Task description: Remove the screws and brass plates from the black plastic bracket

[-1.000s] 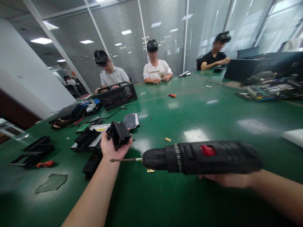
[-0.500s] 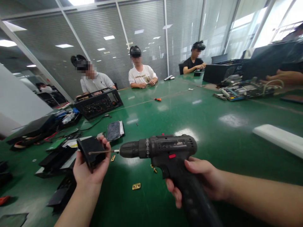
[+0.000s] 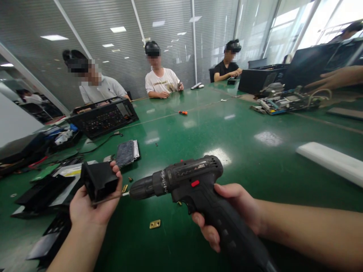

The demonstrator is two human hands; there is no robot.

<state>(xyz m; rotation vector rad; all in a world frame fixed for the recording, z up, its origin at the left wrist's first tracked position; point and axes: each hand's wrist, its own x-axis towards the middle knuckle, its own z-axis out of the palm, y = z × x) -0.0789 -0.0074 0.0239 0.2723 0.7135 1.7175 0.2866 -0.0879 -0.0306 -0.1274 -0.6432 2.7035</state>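
Observation:
My right hand (image 3: 227,215) is wrapped round the grip of a black cordless drill (image 3: 193,170), which points left. Its long thin bit (image 3: 109,197) reaches across in front of my left palm, by the lower edge of a black hollow plastic part (image 3: 100,179). Whether the bit tip touches that part I cannot tell. My left hand (image 3: 92,209) holds the plastic part from below and behind, fingers curled round its far side. Under the drill on the green table lie a brass plate with two holes (image 3: 155,224), a second small brass plate (image 3: 124,188) and small brass screws (image 3: 130,179).
Black plastic and metal parts (image 3: 42,196) crowd the left side. Behind them stand a dark flat box (image 3: 124,153) and an open black case (image 3: 104,117). An orange screwdriver (image 3: 183,112) lies mid-table. A white bar (image 3: 331,160) and a metal mechanism (image 3: 286,100) are at right. Several people sit around.
The drill bit has dropped from across the plastic part's face to its lower edge. My left hand has turned the part so its hollow shows more. The whole view has shifted somewhat.

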